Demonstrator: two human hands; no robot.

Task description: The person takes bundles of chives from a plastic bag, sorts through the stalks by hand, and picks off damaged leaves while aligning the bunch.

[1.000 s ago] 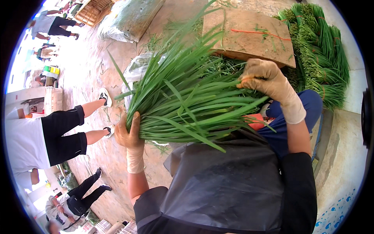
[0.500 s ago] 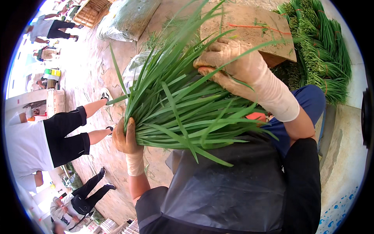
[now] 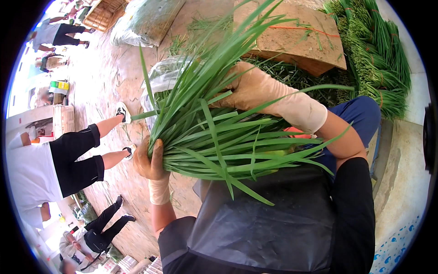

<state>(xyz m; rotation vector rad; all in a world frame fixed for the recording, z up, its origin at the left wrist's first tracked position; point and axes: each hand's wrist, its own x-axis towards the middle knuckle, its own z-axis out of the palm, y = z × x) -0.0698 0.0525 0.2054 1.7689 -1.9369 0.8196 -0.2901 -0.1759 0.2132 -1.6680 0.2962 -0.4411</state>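
Note:
A thick, fanned-out bunch of garlic chives [image 3: 214, 141], long flat green leaves, spreads in front of my black apron. My left hand [image 3: 153, 160], in a stained, light-coloured glove, is closed round the gathered end, thumb on top. Above and to the right, my right hand [image 3: 248, 86], gloved alike, is curled in among the upper leaves. Its fingertips are partly hidden by the leaves. Some leaves arch up past it, others fan out to the right over the apron.
A wooden board [image 3: 292, 34] with an orange-red cord [image 3: 303, 30] lies ahead. Tied green bundles [image 3: 374, 59] are stacked at the far right. Clear plastic [image 3: 164, 75] lies beyond the chives, near a large wrapped bale [image 3: 148, 20]. A person in black shorts [image 3: 75, 150] stands at left.
My right hand has moved down and left, away from the board's edge and in among the leaves. The bunch has spread slightly; my left hand keeps its hold nearly in place.

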